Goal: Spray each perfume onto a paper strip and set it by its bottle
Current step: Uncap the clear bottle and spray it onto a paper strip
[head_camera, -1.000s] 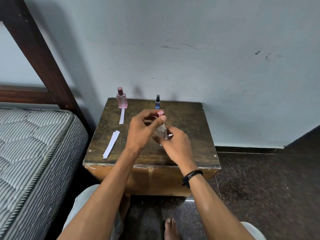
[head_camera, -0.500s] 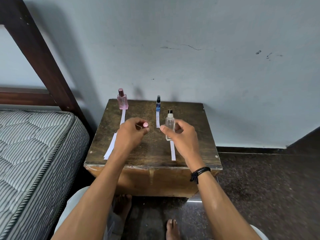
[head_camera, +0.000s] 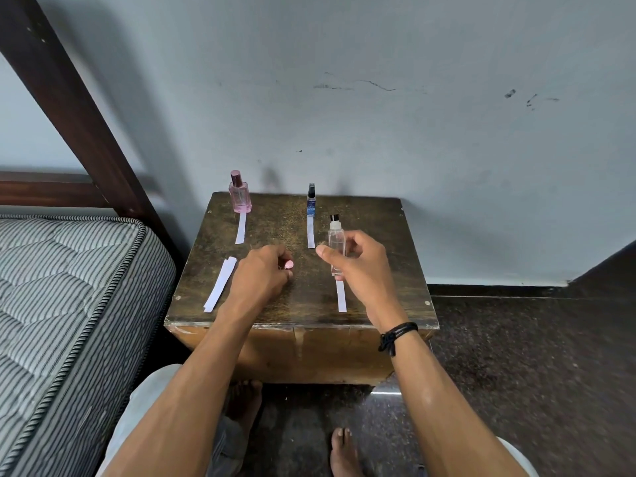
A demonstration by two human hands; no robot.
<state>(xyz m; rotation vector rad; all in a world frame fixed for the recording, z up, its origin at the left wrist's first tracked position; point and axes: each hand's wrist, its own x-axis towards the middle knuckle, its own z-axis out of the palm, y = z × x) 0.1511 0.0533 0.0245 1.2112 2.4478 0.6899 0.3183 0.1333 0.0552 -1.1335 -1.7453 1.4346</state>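
Note:
My right hand (head_camera: pixel 358 266) grips a clear uncapped perfume bottle (head_camera: pixel 336 241) upright above the wooden table (head_camera: pixel 378 235), its spray nozzle showing. My left hand (head_camera: pixel 261 273) holds the bottle's pink cap (head_camera: pixel 288 265) low over the table. A paper strip (head_camera: pixel 341 297) lies below the clear bottle. At the back stand a pink bottle (head_camera: pixel 240 194) with a strip (head_camera: pixel 241 229) in front of it and a small blue bottle (head_camera: pixel 311 201) with its own strip (head_camera: pixel 311 233). Spare strips (head_camera: pixel 220 284) lie at the left.
A striped mattress (head_camera: pixel 69 304) and dark bed frame (head_camera: pixel 69 98) sit close on the left. The wall rises right behind the table. Dark floor (head_camera: pixel 533 356) spreads to the right. My knees and bare feet are below the table's front edge.
My hands have parted: the left pulled the pink cap off and lowered it toward the table, while the right carried the clear bottle to the right, uncovering the strip beneath.

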